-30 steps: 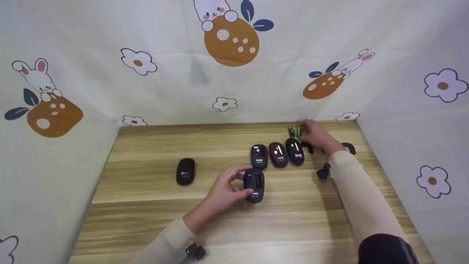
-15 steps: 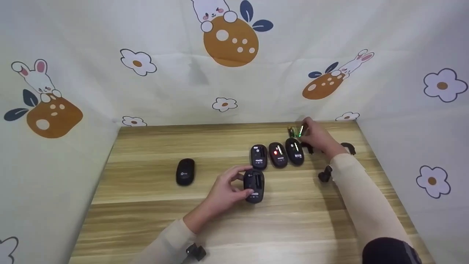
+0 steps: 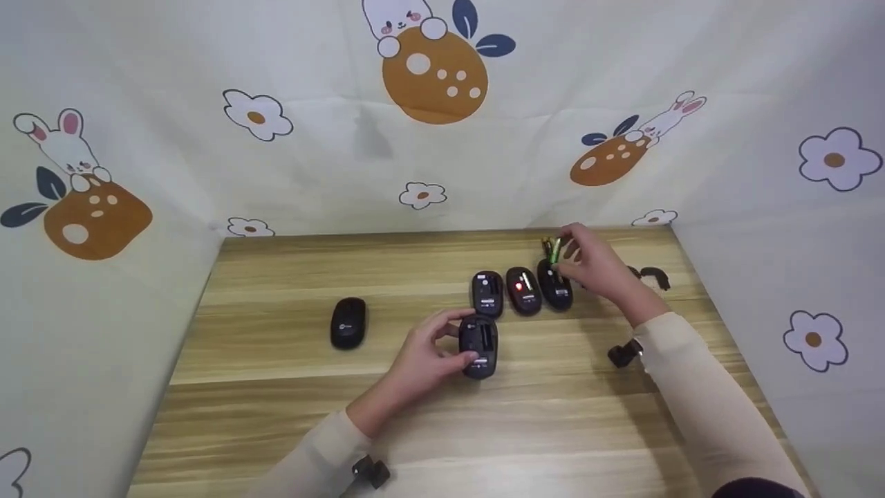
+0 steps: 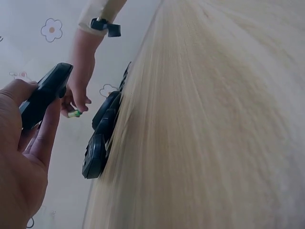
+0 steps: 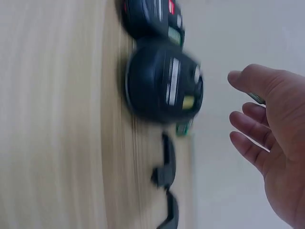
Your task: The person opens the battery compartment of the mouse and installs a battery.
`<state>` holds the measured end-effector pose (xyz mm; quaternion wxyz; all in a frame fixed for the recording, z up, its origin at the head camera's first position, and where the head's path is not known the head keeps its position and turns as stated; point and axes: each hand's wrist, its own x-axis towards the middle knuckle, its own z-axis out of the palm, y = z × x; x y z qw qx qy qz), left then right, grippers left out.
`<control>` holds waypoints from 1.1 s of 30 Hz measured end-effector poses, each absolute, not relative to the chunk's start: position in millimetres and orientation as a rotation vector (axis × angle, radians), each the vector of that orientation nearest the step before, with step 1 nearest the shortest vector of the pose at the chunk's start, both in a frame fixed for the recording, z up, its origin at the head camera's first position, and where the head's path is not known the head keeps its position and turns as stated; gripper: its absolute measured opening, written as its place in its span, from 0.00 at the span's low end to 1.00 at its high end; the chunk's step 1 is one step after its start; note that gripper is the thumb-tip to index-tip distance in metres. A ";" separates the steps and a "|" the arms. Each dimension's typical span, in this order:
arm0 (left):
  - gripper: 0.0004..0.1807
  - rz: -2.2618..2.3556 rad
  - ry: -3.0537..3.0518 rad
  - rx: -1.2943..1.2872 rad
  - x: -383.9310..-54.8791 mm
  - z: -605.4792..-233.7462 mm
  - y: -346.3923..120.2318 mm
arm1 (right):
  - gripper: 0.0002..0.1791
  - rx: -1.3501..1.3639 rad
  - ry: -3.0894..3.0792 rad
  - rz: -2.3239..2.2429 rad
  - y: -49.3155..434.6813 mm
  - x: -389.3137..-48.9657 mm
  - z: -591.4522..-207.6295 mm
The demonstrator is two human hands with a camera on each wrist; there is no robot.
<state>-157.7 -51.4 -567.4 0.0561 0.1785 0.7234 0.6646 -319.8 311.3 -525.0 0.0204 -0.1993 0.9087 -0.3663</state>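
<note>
My left hand [image 3: 423,356] holds an upturned black computer mouse [image 3: 482,339] between thumb and fingers, its battery slot open and unfilled. In the left wrist view this mouse [image 4: 45,93] is raised off the table. At the back right, my right hand [image 3: 593,264] pinches a green battery [image 3: 556,249] above the far end of an upturned mouse [image 3: 559,294]. The right wrist view shows only a sliver of the battery [image 5: 256,98] behind the thumb. More batteries [image 3: 547,245] lie behind that mouse, partly hidden.
Two other upturned mice stand in the row: one with a red light [image 3: 523,294], one with a bare slot [image 3: 487,287]. A mouse [image 3: 348,324] lies upright at left. Black battery covers [image 3: 655,277] lie right of the right hand. Patterned cloth [image 3: 311,173] walls the table.
My right hand has lifted the green battery from the group at the back and drawn it slightly toward me and left. The left hand keeps its mouse almost still.
</note>
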 end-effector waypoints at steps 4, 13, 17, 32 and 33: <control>0.38 2.021 2.180 0.524 -158.9 -568.2 -49.8 | 0.29 -0.712 2.777 -1.123 291.7 -292.7 -516.6; 0.38 2.016 2.212 0.546 -159.0 -565.8 -49.0 | 0.29 -1.067 2.658 -1.206 255.2 -246.7 -500.6; 0.37 2.004 2.217 0.546 -159.4 -566.0 -49.0 | 0.29 -1.157 2.594 -1.192 241.4 -230.4 -494.1; 0.38 1.971 2.220 0.551 -159.5 -563.2 -48.0 | 0.30 -1.359 2.557 -1.009 212.7 -206.1 -488.5; 0.38 1.969 2.219 0.552 -159.3 -562.9 -48.1 | 0.30 -1.372 2.560 -0.995 211.9 -205.9 -488.6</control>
